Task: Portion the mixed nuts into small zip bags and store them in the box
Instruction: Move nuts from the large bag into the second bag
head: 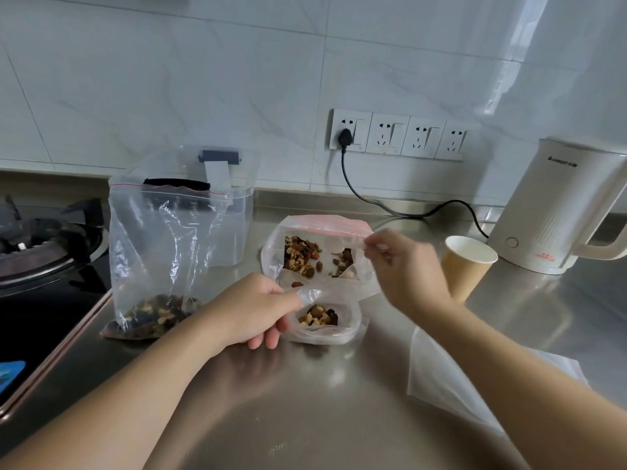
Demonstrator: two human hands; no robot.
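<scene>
- On the stainless-steel counter (339, 385), near its middle, the left hand (252, 312) grips the rim of a small zip bag (325, 325); thumb and fingers are curled onto the plastic, holding the mouth wide.
- Inside that small zip bag lies a portion of mixed nuts (319, 317), visible through the mouth.
- Just behind it, a second clear bag with a pink zip strip (339, 228) lies flat, holding more nuts (302, 256) over a white sheet; a few loose pieces lie between the two heaps.
- The right hand (403, 262) hovers over this bag's right edge, thumb and forefinger pinched together on a thin piece of clear plastic; the other fingers are curled.
- To the left stands a large zip bag (163, 245), upright and open at the top, with a dark layer of nuts at its bottom.
- Behind the large bag stands a clear plastic box (237, 201) with its clear lid raised.
- To the right of the right hand stands a paper cup (464, 262), and beyond it a white electric kettle (556, 212), whose black cord (373, 198) runs to a wall socket (349, 134).
- At the far left is a gas stove (44, 245).
- Under the right forearm lie flat empty bags (441, 378).
</scene>
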